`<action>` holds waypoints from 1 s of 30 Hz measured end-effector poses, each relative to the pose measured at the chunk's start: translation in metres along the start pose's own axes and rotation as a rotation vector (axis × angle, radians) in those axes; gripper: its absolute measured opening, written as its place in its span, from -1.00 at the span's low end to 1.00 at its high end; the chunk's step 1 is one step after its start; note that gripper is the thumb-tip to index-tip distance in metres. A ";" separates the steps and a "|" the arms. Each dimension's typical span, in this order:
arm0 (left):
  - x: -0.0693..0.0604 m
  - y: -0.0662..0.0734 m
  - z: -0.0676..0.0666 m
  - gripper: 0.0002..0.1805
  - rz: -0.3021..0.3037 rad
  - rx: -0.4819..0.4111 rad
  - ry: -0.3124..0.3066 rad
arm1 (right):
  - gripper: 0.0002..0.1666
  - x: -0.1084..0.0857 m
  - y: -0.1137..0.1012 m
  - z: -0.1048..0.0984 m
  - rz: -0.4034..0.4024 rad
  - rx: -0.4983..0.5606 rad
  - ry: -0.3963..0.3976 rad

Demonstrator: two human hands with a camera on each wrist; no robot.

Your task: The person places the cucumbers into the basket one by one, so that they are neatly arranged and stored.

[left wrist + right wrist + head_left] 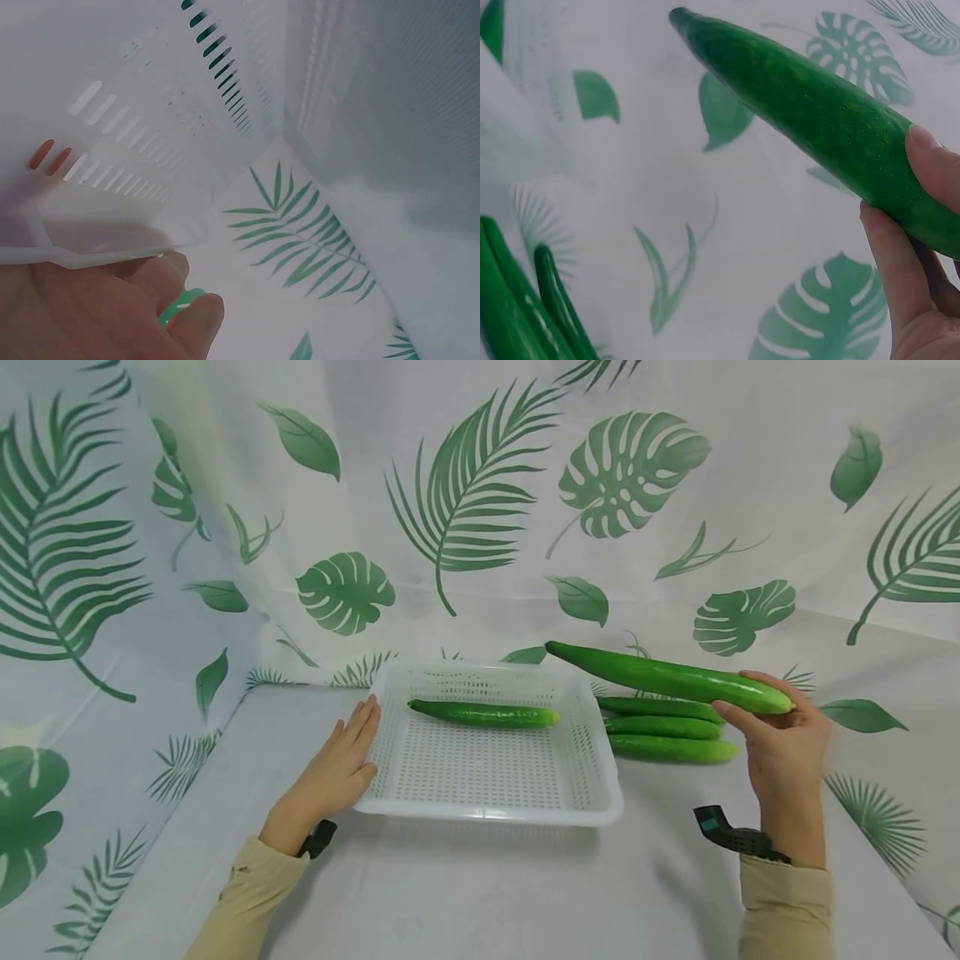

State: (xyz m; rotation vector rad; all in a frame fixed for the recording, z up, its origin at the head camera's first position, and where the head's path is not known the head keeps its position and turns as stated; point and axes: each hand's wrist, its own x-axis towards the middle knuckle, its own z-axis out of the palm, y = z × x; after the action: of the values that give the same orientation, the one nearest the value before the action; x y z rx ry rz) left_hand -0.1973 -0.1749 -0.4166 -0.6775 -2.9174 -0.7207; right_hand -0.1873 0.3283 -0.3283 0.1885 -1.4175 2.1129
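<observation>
My right hand (791,747) grips a green cucumber (660,677) near its paler end, raised above the table, with the dark tip pointing left toward the basket. In the right wrist view, thumb and fingers pinch this cucumber (802,105) from both sides. A white perforated plastic basket (487,815) stands in the middle, and one cucumber (483,714) lies in it near the far wall. My left hand (337,764) rests with extended fingers against the basket's left side. From the left wrist, that hand (112,311) shows at the basket's rim (82,259).
Three more cucumbers (667,727) lie side by side on the white table (480,893), just right of the basket. A white cloth (480,585) with green leaf prints hangs behind and along the sides. Each wrist wears a black band (738,839).
</observation>
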 end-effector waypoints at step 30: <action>-0.001 0.000 0.000 -0.18 0.014 0.010 0.013 | -0.41 0.012 0.105 0.147 0.417 -0.468 -0.411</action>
State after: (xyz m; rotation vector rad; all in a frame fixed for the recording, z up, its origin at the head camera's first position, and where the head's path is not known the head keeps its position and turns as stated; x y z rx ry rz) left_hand -0.1964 -0.1753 -0.4165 -0.6891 -2.8999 -0.7052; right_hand -0.2824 0.1753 -0.3452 0.1556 -2.3241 2.0516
